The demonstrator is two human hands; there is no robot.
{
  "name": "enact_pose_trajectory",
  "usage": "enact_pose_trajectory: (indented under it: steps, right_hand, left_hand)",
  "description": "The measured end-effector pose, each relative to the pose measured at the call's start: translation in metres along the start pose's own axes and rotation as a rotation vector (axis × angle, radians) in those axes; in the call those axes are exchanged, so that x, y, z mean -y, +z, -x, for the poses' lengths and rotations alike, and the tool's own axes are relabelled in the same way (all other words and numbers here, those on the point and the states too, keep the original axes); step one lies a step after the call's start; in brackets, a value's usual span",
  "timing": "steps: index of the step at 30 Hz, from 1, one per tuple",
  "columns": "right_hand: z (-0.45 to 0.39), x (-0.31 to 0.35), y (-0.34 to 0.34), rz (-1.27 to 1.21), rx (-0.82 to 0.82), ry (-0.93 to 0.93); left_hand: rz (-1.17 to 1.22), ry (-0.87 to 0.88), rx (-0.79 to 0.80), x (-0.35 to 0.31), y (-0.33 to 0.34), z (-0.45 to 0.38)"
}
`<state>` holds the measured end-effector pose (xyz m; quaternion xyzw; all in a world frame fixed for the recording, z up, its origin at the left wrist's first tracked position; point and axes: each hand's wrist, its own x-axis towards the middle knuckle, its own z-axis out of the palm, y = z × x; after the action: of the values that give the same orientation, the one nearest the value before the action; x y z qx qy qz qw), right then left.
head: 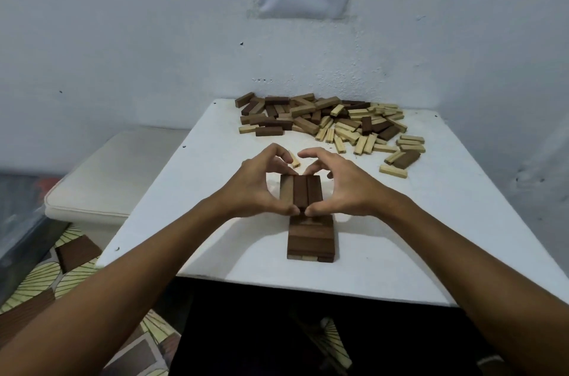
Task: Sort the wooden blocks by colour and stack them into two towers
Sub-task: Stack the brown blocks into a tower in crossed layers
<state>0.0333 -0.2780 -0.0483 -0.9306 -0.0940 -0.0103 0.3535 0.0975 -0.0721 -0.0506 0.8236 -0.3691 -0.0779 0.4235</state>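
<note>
Two bare hands, left hand (pixel 261 188) and right hand (pixel 338 188), pinch a top layer of three dark brown wooden blocks (pixel 301 194) on the tower, long axes pointing away toward the loose pile (pixel 332 123).

Dim, soft overhead light; bluish cast, wide-angle bending at edges.

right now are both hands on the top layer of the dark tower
Yes: the left hand and right hand pinch the three-block top layer of the dark tower.
</note>
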Motion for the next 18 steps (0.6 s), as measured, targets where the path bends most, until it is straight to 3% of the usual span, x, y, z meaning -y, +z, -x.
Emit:
enact_pose_trajectory:
  steps: [18]
  right_hand:
    - [0.052,0.006,0.012,-0.038,0.034,0.063]
  left_hand:
    - [-0.014,-0.048,0.077,-0.011,0.028,0.033]
